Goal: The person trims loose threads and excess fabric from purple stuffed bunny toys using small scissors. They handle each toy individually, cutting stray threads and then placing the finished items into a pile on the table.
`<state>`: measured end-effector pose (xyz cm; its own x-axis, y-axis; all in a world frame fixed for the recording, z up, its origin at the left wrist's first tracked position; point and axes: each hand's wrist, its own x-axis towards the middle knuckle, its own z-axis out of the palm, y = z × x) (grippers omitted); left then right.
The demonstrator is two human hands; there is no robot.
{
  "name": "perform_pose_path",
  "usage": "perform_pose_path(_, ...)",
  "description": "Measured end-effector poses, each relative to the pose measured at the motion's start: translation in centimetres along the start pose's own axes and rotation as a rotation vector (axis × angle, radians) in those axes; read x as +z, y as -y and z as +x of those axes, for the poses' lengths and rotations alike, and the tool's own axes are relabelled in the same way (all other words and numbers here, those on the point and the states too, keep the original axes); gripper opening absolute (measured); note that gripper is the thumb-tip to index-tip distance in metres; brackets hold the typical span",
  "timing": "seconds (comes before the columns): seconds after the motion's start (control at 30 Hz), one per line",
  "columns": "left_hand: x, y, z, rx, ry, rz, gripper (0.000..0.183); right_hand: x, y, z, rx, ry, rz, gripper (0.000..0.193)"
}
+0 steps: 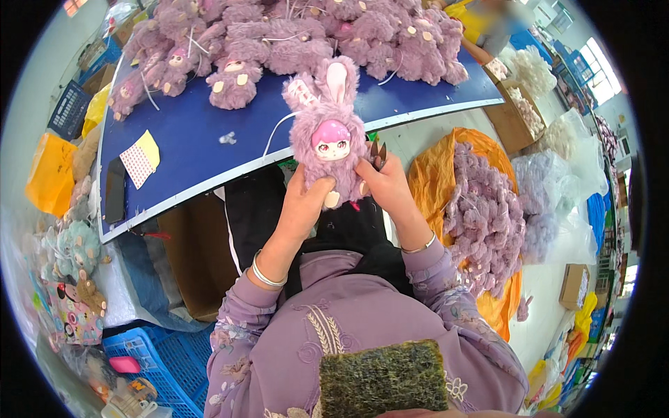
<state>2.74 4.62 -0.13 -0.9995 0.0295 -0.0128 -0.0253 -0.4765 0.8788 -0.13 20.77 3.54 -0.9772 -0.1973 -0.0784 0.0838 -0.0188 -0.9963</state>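
Observation:
Both my hands grip a fluffy mauve plush rabbit doll [333,143] with a pink-and-white doll face, held upright at the table's near edge. Its ears point away from me, and a thin white cord trails off its left side. My left hand [307,202] is closed around the lower left of its body, thumb in front near a foot. On the lower right, my right hand [387,184] pinches the doll too. Two dark pointed tips [378,153], like thread snips, stick up from that hand; their handles are hidden.
Similar plush dolls [279,42] lie heaped across the blue table [202,146]. A phone [116,191] and a dotted sticker sheet [138,164] lie left. An orange sack of plush [484,216] stands right, a blue crate [157,366] lower left. A seaweed-like sheet [383,380] is at my chest.

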Motion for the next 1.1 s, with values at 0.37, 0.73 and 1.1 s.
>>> perform_pose_path(0.37,2.1,0.5,0.6,-0.090,0.122,0.117,0.054,-3.1,-2.8,-0.6,-0.165,-0.187,0.089,0.013)
perform_pose_path(0.73,0.1,0.3,0.7,-0.043,0.096,0.215,0.038,-20.8,-4.8,-8.0,-0.435,-0.659,0.730,0.021)
perform_pose_path(1.1,12.2,-10.9,-4.7,0.308,1.210,0.088,0.059,-5.5,-8.1,-5.8,-0.033,0.273,-0.406,0.029)
